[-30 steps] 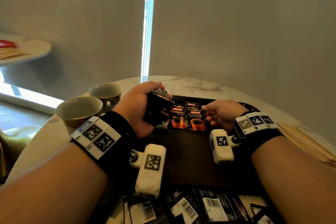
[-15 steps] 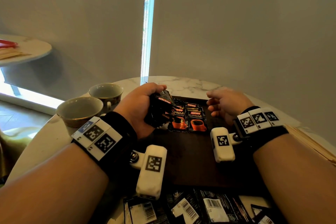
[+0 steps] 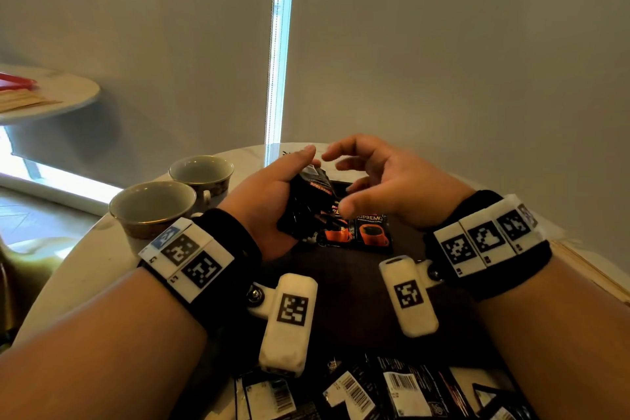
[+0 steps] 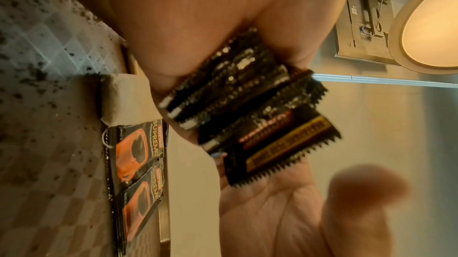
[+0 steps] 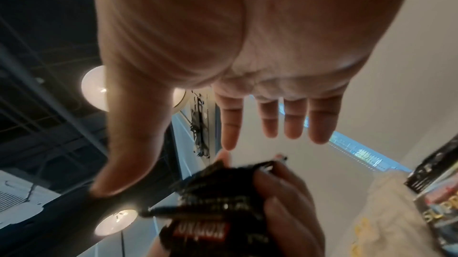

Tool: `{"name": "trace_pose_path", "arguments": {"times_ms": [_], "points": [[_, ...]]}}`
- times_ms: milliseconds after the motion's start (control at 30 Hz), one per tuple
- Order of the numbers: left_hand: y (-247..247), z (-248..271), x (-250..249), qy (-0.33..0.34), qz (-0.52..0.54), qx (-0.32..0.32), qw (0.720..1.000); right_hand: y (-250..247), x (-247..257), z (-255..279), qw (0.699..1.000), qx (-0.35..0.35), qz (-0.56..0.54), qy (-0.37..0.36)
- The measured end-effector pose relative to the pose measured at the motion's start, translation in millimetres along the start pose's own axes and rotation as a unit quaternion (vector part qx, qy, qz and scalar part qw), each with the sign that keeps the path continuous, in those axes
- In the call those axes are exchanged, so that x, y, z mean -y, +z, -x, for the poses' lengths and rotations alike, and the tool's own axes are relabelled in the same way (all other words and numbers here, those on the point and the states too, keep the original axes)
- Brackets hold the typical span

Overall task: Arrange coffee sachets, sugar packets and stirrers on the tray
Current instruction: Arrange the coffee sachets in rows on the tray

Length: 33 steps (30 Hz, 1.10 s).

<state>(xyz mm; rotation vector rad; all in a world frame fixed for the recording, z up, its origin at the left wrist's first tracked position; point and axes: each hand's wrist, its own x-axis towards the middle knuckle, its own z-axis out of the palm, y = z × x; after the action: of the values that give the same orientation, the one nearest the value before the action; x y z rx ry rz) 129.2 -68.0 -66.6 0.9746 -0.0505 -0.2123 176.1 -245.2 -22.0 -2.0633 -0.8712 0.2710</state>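
Sachets [image 3: 308, 204] of black coffee are seen in the head view as a stack gripped in the left hand [image 3: 269, 204], fingers and thumb curled round it above the far part of the dark tray [image 3: 347, 286]. The right hand [image 3: 385, 187] is held just beside the stack, palm turned toward it, fingers spread and relaxed, nothing grasped. 2 coffee sachets with orange cups [image 3: 358, 232] are laid side by side, face up, on the tray's far part. Further sachets with barcodes [image 3: 375, 392] are scattered by the near edge. 2 cups [image 3: 153, 204] are stood on the marble table [image 3: 85, 266] at the left; wooden stirrers [image 3: 593, 269] are glimpsed at the right edge.

In the left wrist view, the stack is shown fanned, clamped between palm and fingers, with the other hand's open palm blurred beyond it. The 2 printed sachets are shown flat on the tray.

In the right wrist view, the right hand's fingers [image 5: 272, 122] are shown straight and apart, and the gripped stack is seen below them, not touched.
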Motion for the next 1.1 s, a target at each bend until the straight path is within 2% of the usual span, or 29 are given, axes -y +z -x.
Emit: {"name": "trace_pose_path", "arguments": {"times_ms": [133, 267, 333, 467, 533, 667, 800, 933, 1000, 1100], "points": [[4, 0, 2, -0.027, -0.001, 0.076, 0.997, 8, 8, 4, 0.996, 0.076, -0.035, -0.008], [4, 1, 3, -0.024, 0.057, 0.099, 0.993, 15, 13, 5, 0.998, 0.044, 0.033, -0.032], [4, 3, 2, -0.019, 0.112, 0.107, 0.988, 15, 13, 5, 0.999, 0.029, 0.022, -0.038], [6, 4, 2, 0.009, 0.14, 0.113, 0.984, 16, 13, 7, 0.998, 0.039, -0.01, -0.051], [6, 4, 2, 0.009, 0.123, 0.117, 0.985, 17, 13, 7, 0.997, 0.038, 0.003, -0.06], [8, 4, 2, 0.009, 0.082, 0.113, 0.99, 20, 12, 6, 0.995, -0.011, 0.027, -0.091], [9, 2, 1, 0.009, 0.023, 0.088, 0.996, 18, 12, 6, 0.996, -0.032, -0.006, -0.081], [6, 3, -3, -0.01, -0.006, 0.101, 0.995, 15, 9, 4, 0.997, -0.017, 0.018, -0.077], [6, 4, -2, 0.0, -0.002, 0.11, 0.994, 16, 9, 4, 0.996, -0.01, 0.031, -0.077], [4, 3, 1, 0.019, -0.002, 0.104, 0.994, 14, 9, 5, 0.998, 0.019, -0.006, -0.062]]}}
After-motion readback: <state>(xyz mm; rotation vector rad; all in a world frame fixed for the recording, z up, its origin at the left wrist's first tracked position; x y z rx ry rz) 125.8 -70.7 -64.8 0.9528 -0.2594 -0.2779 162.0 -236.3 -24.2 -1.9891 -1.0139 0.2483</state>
